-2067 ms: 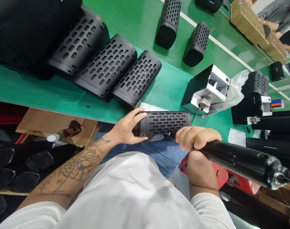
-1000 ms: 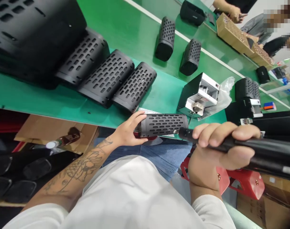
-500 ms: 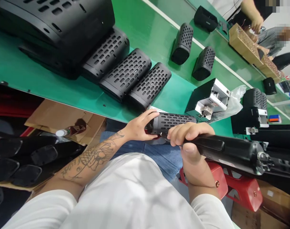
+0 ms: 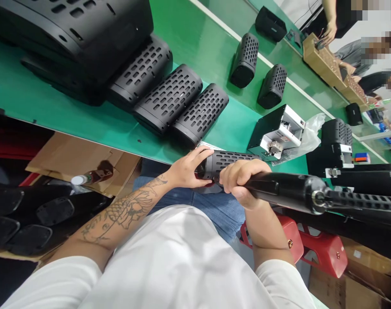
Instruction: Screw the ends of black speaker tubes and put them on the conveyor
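My left hand (image 4: 189, 168) grips the near end of a black perforated housing (image 4: 227, 159) at the front edge of the green table, thumb and fingers on either side. Wrapped in my right hand (image 4: 243, 180) is a black electric screwdriver (image 4: 288, 192), lying nearly level, its back end pointing right. Its tip is hidden by my fingers and points at the side of the housing near my left hand. Whether it touches a screw I cannot tell. Just beyond stands a black and silver screw feeder (image 4: 277, 131).
Similar perforated housings (image 4: 200, 116) lie in a row to the left on the green table (image 4: 237, 118). Two more (image 4: 245, 60) stand on the green belt behind. Red stools (image 4: 332, 255) are below right. Across the belt, a co-worker's hand (image 4: 328, 34) reaches into a cardboard tray (image 4: 325, 62).
My right hand and the screwdriver have shifted slightly left, and the screwdriver's back end has risen a little. My left hand stays on the housing. The co-worker's hand has moved down to the tray.
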Demonstrator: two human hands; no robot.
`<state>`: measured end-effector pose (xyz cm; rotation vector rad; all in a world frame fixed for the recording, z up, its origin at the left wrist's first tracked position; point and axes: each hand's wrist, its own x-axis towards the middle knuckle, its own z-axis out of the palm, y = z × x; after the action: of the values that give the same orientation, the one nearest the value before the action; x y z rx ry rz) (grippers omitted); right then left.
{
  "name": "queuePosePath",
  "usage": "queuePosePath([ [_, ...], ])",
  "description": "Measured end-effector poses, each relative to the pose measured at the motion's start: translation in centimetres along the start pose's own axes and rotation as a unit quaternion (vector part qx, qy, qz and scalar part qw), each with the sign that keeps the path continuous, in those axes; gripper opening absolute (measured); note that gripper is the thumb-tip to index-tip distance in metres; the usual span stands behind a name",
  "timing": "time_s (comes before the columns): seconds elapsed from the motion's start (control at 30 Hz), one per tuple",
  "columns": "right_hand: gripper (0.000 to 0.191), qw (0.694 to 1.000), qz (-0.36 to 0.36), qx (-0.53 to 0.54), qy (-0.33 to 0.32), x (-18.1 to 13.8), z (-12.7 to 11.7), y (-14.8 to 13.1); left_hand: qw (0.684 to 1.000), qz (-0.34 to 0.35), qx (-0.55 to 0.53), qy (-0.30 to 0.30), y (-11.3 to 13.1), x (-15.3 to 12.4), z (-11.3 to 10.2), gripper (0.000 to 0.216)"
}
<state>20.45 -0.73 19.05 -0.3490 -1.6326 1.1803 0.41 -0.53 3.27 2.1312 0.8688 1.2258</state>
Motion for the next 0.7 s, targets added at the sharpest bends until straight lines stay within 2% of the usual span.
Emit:
queuePosePath([
  [0.13, 0.025, 0.999, 0.017, -0.023, 0.035, -1.2, 0.4, -0.8, 0.999, 0.013, 0.042, 0.010, 0.2, -0.9, 0.4, 0.113],
  [0.23, 0.028, 0.991, -0.009, -0.048, 0.127, -1.1, -1.5, -2.9, 0.990, 0.015, 0.128, 0.057, 2.1, -3.0, 2.1, 0.125],
  [0.3, 0.029, 0.966, -0.047, -0.096, 0.237, -0.4, -4.9, -4.4, 0.975, 0.011, 0.200, 0.094, 4.2, -5.1, 3.7, 0.128],
  [0.33, 0.028, 0.944, -0.069, -0.133, 0.295, 0.0, -7.1, -4.9, 0.969, 0.006, 0.227, 0.097, 5.3, -6.1, 4.4, 0.125],
  [0.43, 0.033, 0.860, -0.118, -0.244, 0.433, 1.2, -14.6, -4.7, 0.969, 0.025, 0.242, 0.032, 8.0, -7.9, 5.6, 0.090],
  [0.47, 0.037, 0.841, -0.110, -0.275, 0.453, 1.5, -16.8, -4.0, 0.972, 0.046, 0.231, -0.003, 8.5, -7.9, 5.5, 0.082],
  [0.53, 0.044, 0.819, -0.098, -0.305, 0.475, 1.8, -20.2, -2.4, 0.970, 0.107, 0.210, -0.057, 8.9, -6.6, 4.9, 0.079],
  [0.57, 0.047, 0.820, -0.090, -0.308, 0.473, 1.8, -21.3, -1.6, 0.965, 0.139, 0.209, -0.077, 8.9, -5.3, 4.4, 0.078],
  [0.63, 0.053, 0.833, -0.075, -0.297, 0.461, 1.5, -22.4, -0.3, 0.948, 0.191, 0.226, -0.119, 8.5, -1.5, 3.1, 0.078],
  [0.7, 0.058, 0.847, -0.060, -0.286, 0.444, 0.9, -22.6, 0.5, 0.928, 0.213, 0.237, -0.194, 8.0, 3.4, 1.9, 0.083],
])
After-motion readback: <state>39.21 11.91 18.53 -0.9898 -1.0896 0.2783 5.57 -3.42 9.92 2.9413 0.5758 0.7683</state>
